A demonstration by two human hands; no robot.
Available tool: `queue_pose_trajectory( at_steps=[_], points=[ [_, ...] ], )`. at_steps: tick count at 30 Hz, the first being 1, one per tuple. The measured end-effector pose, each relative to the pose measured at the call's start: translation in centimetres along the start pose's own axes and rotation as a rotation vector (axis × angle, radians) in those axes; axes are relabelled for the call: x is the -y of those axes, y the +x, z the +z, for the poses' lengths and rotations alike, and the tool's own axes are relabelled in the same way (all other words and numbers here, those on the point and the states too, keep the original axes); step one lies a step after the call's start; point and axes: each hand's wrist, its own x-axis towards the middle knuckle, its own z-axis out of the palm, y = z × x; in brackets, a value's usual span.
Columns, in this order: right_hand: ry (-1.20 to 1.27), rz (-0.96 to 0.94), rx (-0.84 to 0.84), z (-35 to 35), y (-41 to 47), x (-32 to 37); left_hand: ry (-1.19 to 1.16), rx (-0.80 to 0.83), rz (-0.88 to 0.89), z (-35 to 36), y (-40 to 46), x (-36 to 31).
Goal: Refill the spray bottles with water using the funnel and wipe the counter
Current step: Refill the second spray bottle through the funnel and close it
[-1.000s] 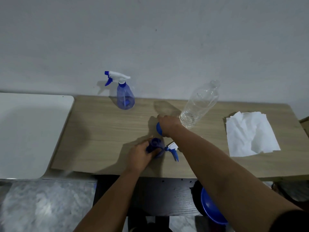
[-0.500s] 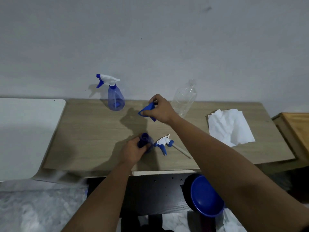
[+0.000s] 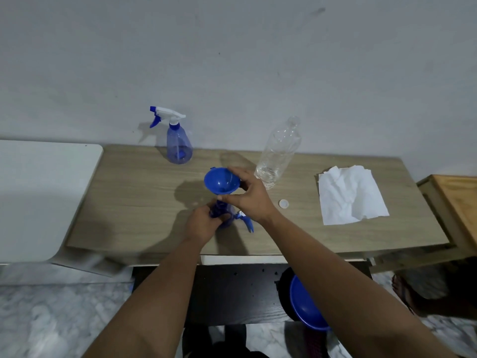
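Steadying open spray bottle [image 3: 222, 215] in left hand [image 3: 200, 224]'s grip; right hand [image 3: 247, 195] pinches funnel [image 3: 220, 180] above its neck, water bottle [image 3: 280, 153] just right for pouring.

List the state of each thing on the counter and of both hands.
Funnel: upright, held above the near bottle.
Near bottle: sprayer off, gripped.
Sprayer: lying beside it.
Far bottle: upright, sprayer on.
Clear bottle: uncapped, little water at the bottom.
Cap: lying loose.
Tissue: spread out, crumpled.
Left hand: grips near bottle.
Right hand: holds funnel.
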Motion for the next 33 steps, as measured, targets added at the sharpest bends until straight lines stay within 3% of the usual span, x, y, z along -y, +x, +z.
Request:
queue_pose_trajectory(
  at_steps=[7,16,19,23,25,27,30,33],
  points=[
    [-0.022,-0.056,0.024,0.7,-1.4,-1.5,-0.027,-0.044,-0.067,0.2,0.2,0.0],
    [-0.15,-0.038,0.091,-0.9,-3.2,-2.3,0.161,-0.065,-0.033,0.4,1.0,-0.5],
    [-0.212,-0.206,-0.086,-3.0,-2.6,-1.0,0.059,-0.074,-0.052,0.6,1.4,-1.0],
    [-0.215,-0.376,-0.487,-6.2,-0.2,1.1,-0.007,-0.098,-0.056,0.9,2.2,-1.1],
    [-0.167,-0.327,-0.665,-7.3,1.2,1.6,0.042,-0.127,-0.053,1.0,2.5,-1.1],
    [-0.145,-0.196,-0.738,-8.2,2.6,1.4,0.059,-0.145,-0.049,1.2,2.6,-1.2],
    [-0.146,0.051,-0.601,-9.2,4.5,0.3,0.077,-0.158,-0.045,1.4,2.7,-1.1],
    [-0.108,0.127,-0.464,-9.2,6.2,-1.3,0.086,-0.172,-0.056,1.5,2.8,-0.9]
  ],
)
